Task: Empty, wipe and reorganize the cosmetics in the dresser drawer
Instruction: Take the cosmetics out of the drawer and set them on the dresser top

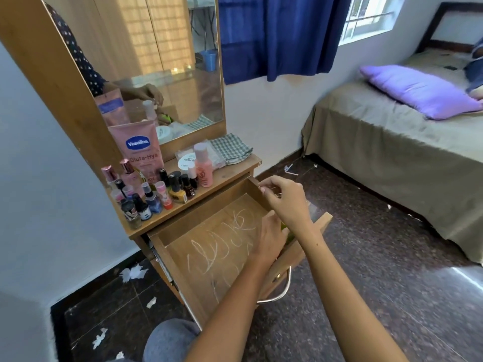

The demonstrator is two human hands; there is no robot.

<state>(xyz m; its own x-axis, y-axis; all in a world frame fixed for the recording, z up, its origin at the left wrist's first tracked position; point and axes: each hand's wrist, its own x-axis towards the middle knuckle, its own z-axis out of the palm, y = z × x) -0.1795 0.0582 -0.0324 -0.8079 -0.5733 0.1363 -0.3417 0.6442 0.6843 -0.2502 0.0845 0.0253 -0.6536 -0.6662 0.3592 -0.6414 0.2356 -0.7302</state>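
The dresser drawer (183,270) is pulled out, and its bare wooden bottom (222,246) shows white scribbled marks. My left hand (269,239) reaches into the drawer's far right corner, where its fingers close on a small green item (285,230) that is mostly hidden. Just above it, over the drawer's right wall, my right hand (285,202) has curled fingers, with thumb and forefinger tips together; I cannot see what they pinch. Several cosmetics stand on the dresser top: a pink Vaseline tube (141,147), a peach bottle (203,165) and several small nail polish bottles (156,197).
A folded checked cloth (231,148) and a clear packet (187,159) lie at the back of the dresser top under the mirror (156,61). The drawer's metal handle (283,291) juts toward me. White paper scraps (133,273) litter the dark floor. A bed (392,131) stands to the right.
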